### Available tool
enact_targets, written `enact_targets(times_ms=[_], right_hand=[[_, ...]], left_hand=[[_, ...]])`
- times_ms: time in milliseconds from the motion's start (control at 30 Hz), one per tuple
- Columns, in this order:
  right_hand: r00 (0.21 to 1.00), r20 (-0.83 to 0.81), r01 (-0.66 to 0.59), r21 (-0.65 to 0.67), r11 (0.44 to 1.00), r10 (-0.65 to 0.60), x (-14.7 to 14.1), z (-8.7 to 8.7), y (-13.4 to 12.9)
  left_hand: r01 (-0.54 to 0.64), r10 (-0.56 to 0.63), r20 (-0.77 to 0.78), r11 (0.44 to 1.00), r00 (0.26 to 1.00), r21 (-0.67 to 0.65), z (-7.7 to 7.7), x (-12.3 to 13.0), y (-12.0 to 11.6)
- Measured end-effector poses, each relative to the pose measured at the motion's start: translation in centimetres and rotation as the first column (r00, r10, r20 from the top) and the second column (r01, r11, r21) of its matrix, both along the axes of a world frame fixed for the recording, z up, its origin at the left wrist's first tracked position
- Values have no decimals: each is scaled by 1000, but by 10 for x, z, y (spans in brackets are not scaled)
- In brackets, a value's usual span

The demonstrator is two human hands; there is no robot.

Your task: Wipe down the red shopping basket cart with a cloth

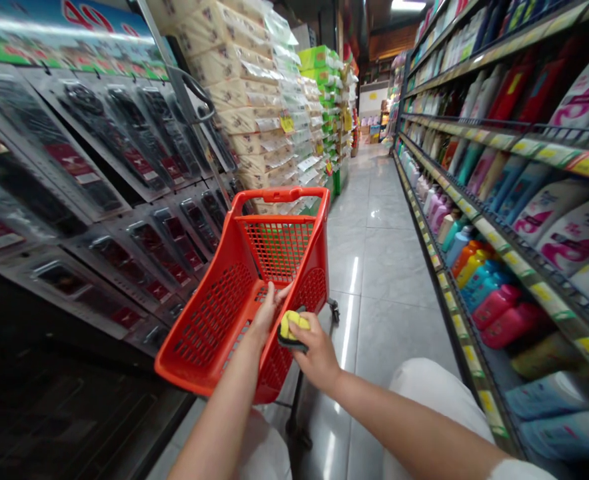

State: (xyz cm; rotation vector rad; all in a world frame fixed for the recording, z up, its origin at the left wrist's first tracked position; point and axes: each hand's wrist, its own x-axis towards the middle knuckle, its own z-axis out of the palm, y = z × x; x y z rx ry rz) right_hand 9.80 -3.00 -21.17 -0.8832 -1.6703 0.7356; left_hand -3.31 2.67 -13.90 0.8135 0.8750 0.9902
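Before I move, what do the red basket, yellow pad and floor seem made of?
Red basket: probably molded plastic, satin; smooth rounded rim, latticed walls.
Yellow pad: matte, soft-looking, bunched; cloth or sponge, unclear.
Floor: glossy tile, likely ceramic; straight joints, bright reflections.

Left hand (272, 308): thumb raised | Left forearm (224, 408): toward one o'clock | Right hand (318, 348): curled, gripping | Right forearm (409, 415): toward ten o'clock

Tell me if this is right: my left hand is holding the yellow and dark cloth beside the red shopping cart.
Not quite: the head view shows your right hand, not the left, holding the yellow and dark cloth beside the red shopping cart.
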Motion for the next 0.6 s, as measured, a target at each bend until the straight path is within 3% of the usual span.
enact_targets(times_ms=[33, 100, 200, 300, 367, 500, 600], right_hand=[[1000, -19, 17, -29, 999, -18, 3, -5, 3], [979, -91, 169, -156, 973, -185, 8, -12, 22], [886, -172, 362, -325, 874, -431, 8, -12, 63], [893, -234, 334, -228, 915, -384, -1, -10, 90], [903, -242, 318, -175, 932, -354, -9, -17, 93], [850, -229, 361, -401, 842, -474, -23, -52, 80], [828, -232, 306, -576, 758, -510, -29, -68, 81]], left_hand=[[0, 0, 6, 1000, 1000, 2, 3, 2, -2], [-5, 5, 9, 1000, 1000, -14, 8, 6, -6], [-46, 45, -4, 998, 999, -44, 12, 11, -10], [-64, 64, -31, 998, 997, -5, 10, 14, -8], [-58, 62, -86, 997, 994, 48, 7, 13, -6], [-76, 88, -231, 995, 969, 59, 4, 9, -4], [-96, 106, -262, 994, 959, 50, 2, 6, -3]])
